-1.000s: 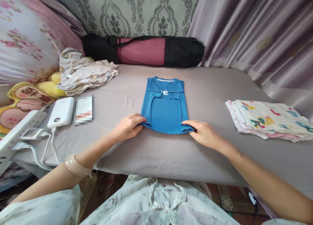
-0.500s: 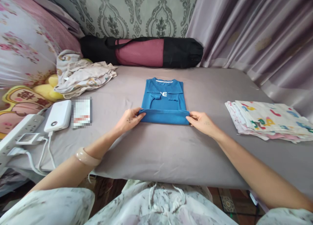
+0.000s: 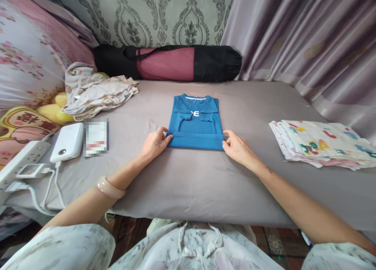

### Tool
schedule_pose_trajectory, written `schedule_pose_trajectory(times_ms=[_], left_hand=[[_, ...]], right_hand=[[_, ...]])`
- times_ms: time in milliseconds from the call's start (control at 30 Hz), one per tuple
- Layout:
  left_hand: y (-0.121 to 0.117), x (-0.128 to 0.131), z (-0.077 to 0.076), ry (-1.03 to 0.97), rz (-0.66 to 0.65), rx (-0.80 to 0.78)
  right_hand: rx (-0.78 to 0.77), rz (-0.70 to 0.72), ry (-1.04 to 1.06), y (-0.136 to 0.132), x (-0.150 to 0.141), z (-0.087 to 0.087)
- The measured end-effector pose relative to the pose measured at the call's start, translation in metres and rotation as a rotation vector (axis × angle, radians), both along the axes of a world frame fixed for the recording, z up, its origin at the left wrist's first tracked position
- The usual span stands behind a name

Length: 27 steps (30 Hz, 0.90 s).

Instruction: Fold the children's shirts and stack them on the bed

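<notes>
A blue long-sleeved shirt [image 3: 196,123] lies on the bed sheet with its collar away from me and its sleeves folded inward over the front. Its near edge is turned up into a flat band. My left hand [image 3: 155,142] pinches the left end of that band between thumb and fingers. At the opposite end, my right hand [image 3: 236,145] grips the band's corner the same way. White letters on the shirt's chest are partly covered by the folded sleeves.
A stack of folded printed cloths [image 3: 323,142] lies at the right. To the left are a power bank [image 3: 67,142], a power strip [image 3: 25,158] with cables, a blurred packet [image 3: 96,137] and a crumpled cloth [image 3: 100,91]. A black and pink bag [image 3: 166,63] stretches along the wall.
The turned-up band of the shirt has come down flatter against the fabric, with both hands still at its ends. The view has shifted slightly.
</notes>
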State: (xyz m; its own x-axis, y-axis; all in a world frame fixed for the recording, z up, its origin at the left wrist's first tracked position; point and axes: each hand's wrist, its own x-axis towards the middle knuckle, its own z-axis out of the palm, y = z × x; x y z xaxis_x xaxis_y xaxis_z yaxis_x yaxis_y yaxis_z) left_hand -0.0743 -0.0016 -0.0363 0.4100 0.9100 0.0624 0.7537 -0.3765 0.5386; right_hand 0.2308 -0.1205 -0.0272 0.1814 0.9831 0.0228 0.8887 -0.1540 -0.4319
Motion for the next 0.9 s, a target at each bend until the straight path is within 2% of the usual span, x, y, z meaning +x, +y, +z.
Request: schedule_pose_trajectory(times_ms=[67, 133, 167, 233, 300, 400, 633, 900], left_hand=[[-0.001, -0.001, 0.000, 0.035, -0.021, 0.144], [-0.004, 0.002, 0.003, 0.032, -0.089, 0.349], [-0.007, 0.005, 0.006, 0.033, -0.162, 0.430], [-0.014, 0.012, 0.011, 0.073, -0.360, 0.496], [-0.023, 0.021, 0.013, 0.155, -0.548, 0.471], [-0.031, 0.029, 0.009, 0.257, -0.643, 0.407], [-0.027, 0.023, -0.003, 0.339, -0.699, 0.243], [-0.019, 0.020, 0.002, 0.319, -0.709, 0.187]], right_hand=[[-0.029, 0.001, -0.072, -0.001, -0.002, 0.004], [0.021, 0.014, -0.159, -0.001, -0.008, 0.010], [0.079, 0.057, -0.200, -0.001, -0.012, 0.012], [0.196, 0.239, -0.261, 0.001, -0.023, 0.015], [0.219, 0.476, -0.293, 0.003, -0.034, 0.014], [0.133, 0.664, -0.302, 0.005, -0.046, 0.006], [0.046, 0.731, -0.252, 0.009, -0.044, -0.006], [0.043, 0.751, -0.234, 0.014, -0.036, -0.004]])
